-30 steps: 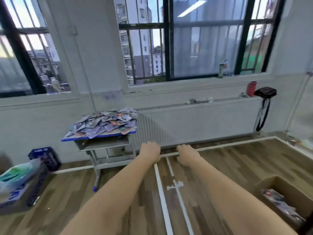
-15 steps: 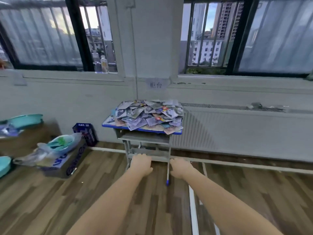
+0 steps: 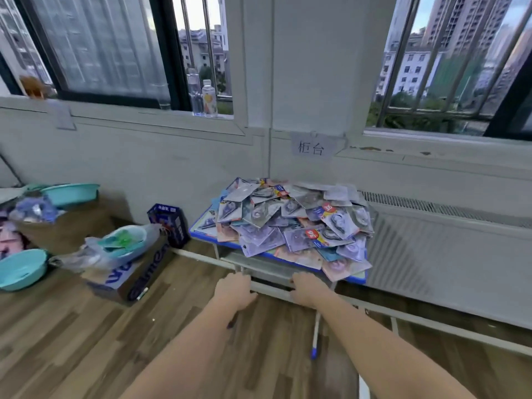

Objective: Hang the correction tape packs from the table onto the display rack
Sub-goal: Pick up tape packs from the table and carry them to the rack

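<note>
A heap of correction tape packs [image 3: 293, 223], flat purple and grey cards with some red stickers, covers a small blue-edged desk table [image 3: 357, 279] against the wall. My left hand [image 3: 234, 287] and my right hand [image 3: 308, 287] reach forward side by side, just short of the table's front edge, below the pile. Both hands show their backs with fingers loosely curled and hold nothing. No display rack is in view.
A white radiator [image 3: 449, 249] runs along the wall to the right of the table. On the left floor stand a cardboard box [image 3: 129, 280] with a bagged teal basin [image 3: 123, 240], another teal basin [image 3: 20, 267], a blue crate [image 3: 169, 223] and a brown box [image 3: 63, 226].
The view has swung left and moved closer, so the table with the packs now fills the middle. Both hands stay stretched forward, empty, now near the table's front edge.
</note>
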The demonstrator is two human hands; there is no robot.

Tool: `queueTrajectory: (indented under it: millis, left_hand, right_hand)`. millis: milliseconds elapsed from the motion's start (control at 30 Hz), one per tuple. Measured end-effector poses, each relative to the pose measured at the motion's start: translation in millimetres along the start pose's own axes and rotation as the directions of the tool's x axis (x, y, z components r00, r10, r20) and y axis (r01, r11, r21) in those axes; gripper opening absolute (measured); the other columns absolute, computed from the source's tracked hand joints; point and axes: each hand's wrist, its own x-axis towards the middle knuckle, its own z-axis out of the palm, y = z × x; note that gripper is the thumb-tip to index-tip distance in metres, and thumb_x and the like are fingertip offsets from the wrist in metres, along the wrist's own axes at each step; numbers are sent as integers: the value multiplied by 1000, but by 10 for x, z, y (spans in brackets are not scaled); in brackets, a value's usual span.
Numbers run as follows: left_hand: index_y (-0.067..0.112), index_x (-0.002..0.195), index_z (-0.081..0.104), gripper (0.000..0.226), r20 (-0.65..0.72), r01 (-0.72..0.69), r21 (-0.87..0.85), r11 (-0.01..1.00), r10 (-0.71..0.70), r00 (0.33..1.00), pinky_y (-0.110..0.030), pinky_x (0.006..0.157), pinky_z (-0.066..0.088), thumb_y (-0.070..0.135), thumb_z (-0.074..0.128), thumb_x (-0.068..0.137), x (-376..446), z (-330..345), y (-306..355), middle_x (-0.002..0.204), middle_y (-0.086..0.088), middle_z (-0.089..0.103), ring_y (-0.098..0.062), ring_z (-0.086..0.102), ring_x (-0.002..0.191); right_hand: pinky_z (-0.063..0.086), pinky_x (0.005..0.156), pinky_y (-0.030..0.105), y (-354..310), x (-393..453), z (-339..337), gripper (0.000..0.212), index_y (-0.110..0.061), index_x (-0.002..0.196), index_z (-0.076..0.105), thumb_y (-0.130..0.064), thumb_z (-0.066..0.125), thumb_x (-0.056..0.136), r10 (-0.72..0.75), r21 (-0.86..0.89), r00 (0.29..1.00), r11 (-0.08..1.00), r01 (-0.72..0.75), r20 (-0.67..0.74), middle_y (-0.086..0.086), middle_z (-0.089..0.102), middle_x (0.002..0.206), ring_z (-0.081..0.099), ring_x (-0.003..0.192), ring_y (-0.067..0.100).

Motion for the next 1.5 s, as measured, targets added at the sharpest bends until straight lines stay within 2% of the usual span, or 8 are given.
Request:
queueTrajectory:
  millis: [300,400,467,600,700,900,1067,1500]
  left_hand:
    - [11,119,57,37,34,-9,-129,992,13,999,-32,82,45,36,47,95,1297,-204,-577,122,-11,60,-28,57,110]
    - [12,128,53,37,5,-96,-165,982,98,995,-34,87,45,29,48,96,1753,-430,-740,127,-10,58,-29,55,114]
    - [11,113,58,26,7,-141,-124,982,143,990,-35,91,42,26,47,96,2021,-546,-831,119,-11,61,-28,56,112]
    - [13,86,53,12,31,-186,-117,976,191,981,-32,76,40,22,47,90,2461,-628,-949,106,-12,63,-29,58,102]
    - [9,111,56,31,-21,-242,-77,967,242,970,-38,83,45,31,49,91,2700,-662,-899,115,-15,58,-32,54,108]
    - [4,134,40,55,-75,-259,-82,962,253,965,-42,99,40,42,49,95,2972,-642,-633,136,-16,44,-33,39,127]
    - [4,143,27,78,-91,-206,-187,960,192,977,-44,104,34,56,51,90,3125,-588,-454,143,-17,34,-35,31,132]
    - [8,150,9,97,-50,-79,-217,973,69,996,-45,111,23,52,64,83,3216,-491,-279,148,-20,26,-36,21,138]
  right_hand:
    - [43,90,31,-323,1286,-105,35,-6,125,51,-22,48,94,51,145,998,988,-56,35,14,54,128,53,114,28]
    - [40,65,27,-428,1709,-246,15,-6,83,51,-12,44,95,140,257,990,957,-135,1,15,58,96,52,79,22]
    - [26,50,24,-467,1952,-318,28,-11,66,35,-8,44,93,217,337,976,920,-198,-18,14,49,78,39,65,19]
    - [32,53,27,-513,2192,-405,5,-8,98,48,-10,46,94,353,454,934,842,-291,-56,17,60,103,54,86,27]
    - [38,68,31,-485,2305,-358,11,-3,101,50,-11,45,94,416,486,906,810,-328,-81,21,60,113,58,98,31]
    - [36,66,28,-427,2436,-302,20,3,106,56,-7,50,89,548,629,835,664,-403,-44,22,63,106,61,98,34]
    - [38,67,28,-372,2574,-265,22,3,107,56,-9,48,90,581,696,814,584,-417,1,24,63,105,61,96,34]
    - [44,75,31,-242,2611,-291,30,-5,118,62,-7,44,94,554,685,832,616,-390,-25,15,64,117,59,105,31]
